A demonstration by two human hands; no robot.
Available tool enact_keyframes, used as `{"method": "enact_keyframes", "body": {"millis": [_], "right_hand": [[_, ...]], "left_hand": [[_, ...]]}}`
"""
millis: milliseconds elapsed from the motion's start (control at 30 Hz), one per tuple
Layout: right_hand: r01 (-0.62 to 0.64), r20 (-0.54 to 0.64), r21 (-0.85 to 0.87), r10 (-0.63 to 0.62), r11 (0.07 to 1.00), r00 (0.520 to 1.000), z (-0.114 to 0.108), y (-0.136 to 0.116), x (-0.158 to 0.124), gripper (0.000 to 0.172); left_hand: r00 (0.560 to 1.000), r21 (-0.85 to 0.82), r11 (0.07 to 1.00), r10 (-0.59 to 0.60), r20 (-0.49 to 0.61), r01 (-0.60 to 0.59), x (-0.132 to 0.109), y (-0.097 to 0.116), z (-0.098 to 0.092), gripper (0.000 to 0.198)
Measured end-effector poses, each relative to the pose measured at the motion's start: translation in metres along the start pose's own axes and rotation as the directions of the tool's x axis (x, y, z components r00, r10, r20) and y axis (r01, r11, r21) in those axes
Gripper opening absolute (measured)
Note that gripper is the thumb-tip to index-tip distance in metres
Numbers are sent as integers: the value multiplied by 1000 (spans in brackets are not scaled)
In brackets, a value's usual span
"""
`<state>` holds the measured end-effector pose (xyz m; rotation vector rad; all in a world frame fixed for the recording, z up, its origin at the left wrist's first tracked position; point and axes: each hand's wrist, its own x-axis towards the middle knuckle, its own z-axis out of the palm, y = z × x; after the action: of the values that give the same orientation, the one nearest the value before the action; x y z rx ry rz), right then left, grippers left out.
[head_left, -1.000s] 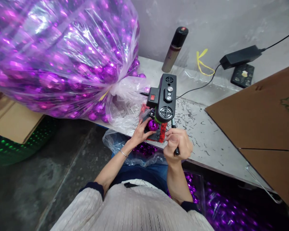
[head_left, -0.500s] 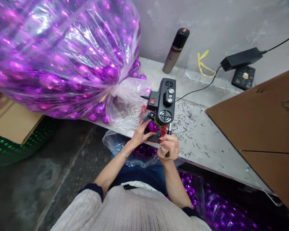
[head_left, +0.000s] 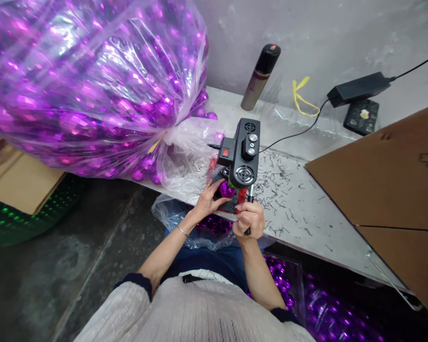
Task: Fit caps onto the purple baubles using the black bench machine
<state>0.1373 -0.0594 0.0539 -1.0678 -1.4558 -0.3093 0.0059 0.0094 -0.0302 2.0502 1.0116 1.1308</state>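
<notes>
A small black bench machine [head_left: 243,153] with a red switch stands near the table's front edge. Under its head sits a purple ball [head_left: 227,189], and my left hand [head_left: 207,200] is closed around it, holding it on the red and black base. My right hand [head_left: 250,220] is wrapped in a fist round the machine's black lever handle, just in front of the machine. A thin bracelet shows on my left wrist.
A huge clear bag of purple balls [head_left: 89,85] fills the left. More purple balls lie in bags below the grey table [head_left: 299,209], which is strewn with small metal bits. A spray can [head_left: 260,76], a power adapter [head_left: 358,89] and cardboard [head_left: 388,180] sit behind and right.
My right hand has drawn the lever handle in towards the machine and to the left. The left hand has stayed on the purple ball.
</notes>
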Motion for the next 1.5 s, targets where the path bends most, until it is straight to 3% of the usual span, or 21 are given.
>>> {"method": "enact_keyframes", "body": {"millis": [767,933,1067,1233,1333,1500], "right_hand": [[12,-35,60,-10,998,999,8,13,-14,28],[110,26,57,-111,992,993,10,18,-16,25],[70,-35,37,-68,997,997,4,7,3,29],[-82,63,3,81,997,995,-12,-17,49,23],[-82,86,1,81,997,993,-17,-21,61,22],[-17,122,-4,17,1000,992,-18,-16,46,21]], "left_hand": [[1000,6,1000,-19,-9,19,-1,-9,5,69],[999,-8,999,-36,-13,36,-1,-8,5,68],[999,-20,999,-39,-10,39,2,-7,5,68],[1000,3,1000,13,4,-13,3,0,0,70],[993,64,991,112,25,-113,-14,13,-9,67],[927,248,900,310,211,-358,-76,32,-16,46]]}}
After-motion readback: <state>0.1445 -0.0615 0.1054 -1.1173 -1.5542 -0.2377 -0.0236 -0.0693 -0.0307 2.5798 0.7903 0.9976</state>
